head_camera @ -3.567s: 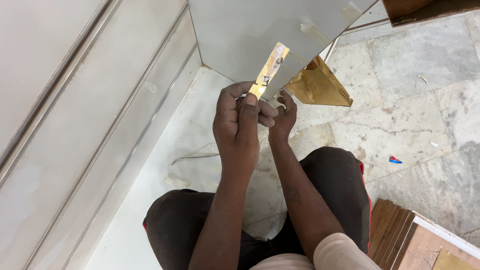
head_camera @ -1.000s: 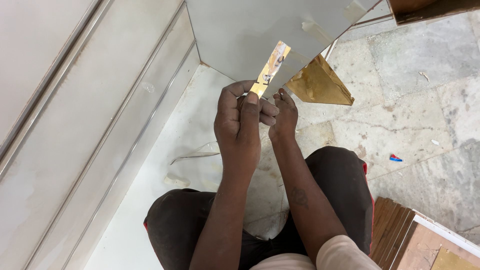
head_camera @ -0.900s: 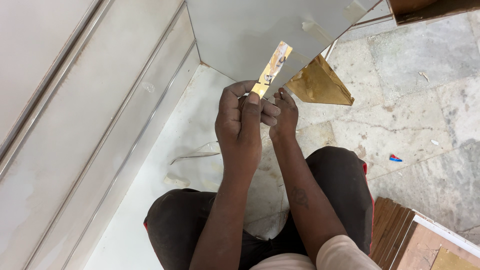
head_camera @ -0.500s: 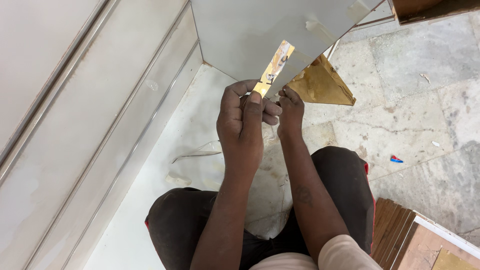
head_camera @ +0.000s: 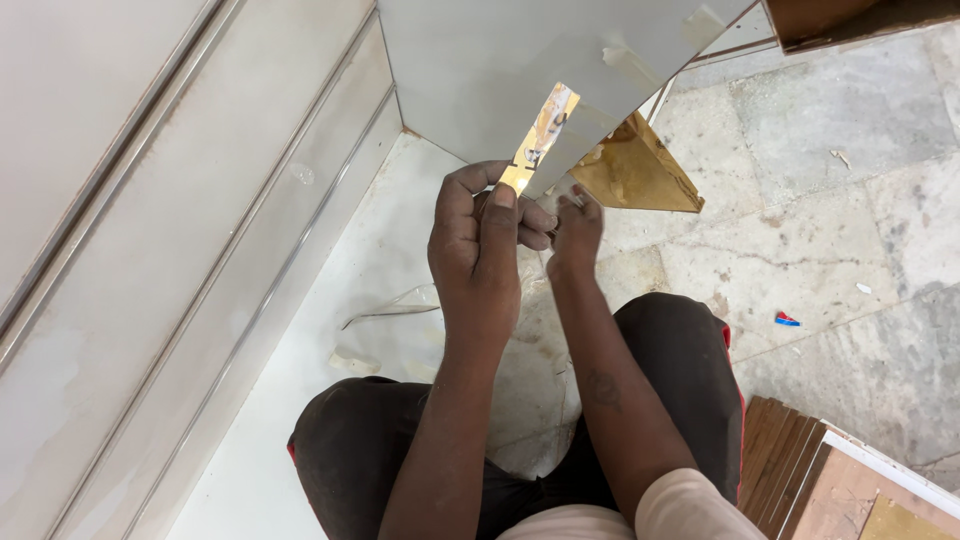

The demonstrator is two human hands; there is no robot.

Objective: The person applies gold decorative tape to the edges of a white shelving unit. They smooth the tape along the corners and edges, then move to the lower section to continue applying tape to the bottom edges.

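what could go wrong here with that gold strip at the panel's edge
1. The left hand and right hand pinch the thin gold strip bare, right at the grey panel edge; it might cut a finger.
2. Pulled unevenly, the narrow strip may tear or crease.
3. Loose clear film lies on the floor by the knees and could be slippery.

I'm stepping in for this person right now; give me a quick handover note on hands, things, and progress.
Left hand: closed on the lower end of the gold strip.
Right hand: pinching at the grey panel edge beside it.
Done: strip partly lifted off the panel edge.
Left: its upper part lies against the panel; tape pieces remain on the panel. Peeled film lies on the floor.
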